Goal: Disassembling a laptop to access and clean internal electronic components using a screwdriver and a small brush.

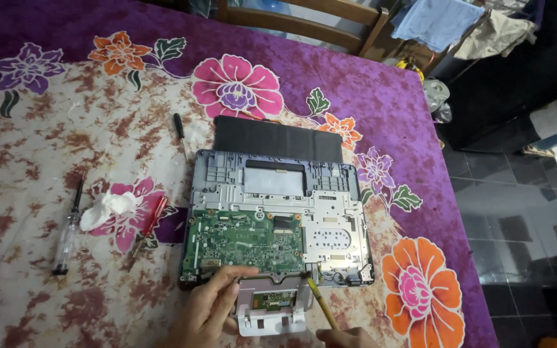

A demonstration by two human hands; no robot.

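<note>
A: How far has the opened laptop chassis [277, 216] been taken apart?

B: The cover has been removed; the green circuit board [246, 241] and the bare metal frame are exposed. A black flat panel [277, 138] has been laid just behind the chassis, toward the far edge of the surface [27, 129]. A white touchpad bracket [272, 310] is seen at the near edge, half lifted clear. The board is judged not yet freed.

A: Where is the board relative to the fingers?

B: The left hand [209, 308] is placed at the chassis's near left corner, its fingers [240, 272] narrowed and pressed on the board's near edge. The right hand [349, 336] is mostly cut off by the frame; its fingers are closed round a yellow-handled screwdriver [319, 301], the tip set at the board's near right corner.

A: What else is noted?

B: Toward the left edge, a clear-handled screwdriver [67, 235], a crumpled tissue [106, 207] and a red-handled screwdriver [146, 225] are laid apart. A small black screwdriver [179, 132] is left near the chassis's far left corner.
</note>
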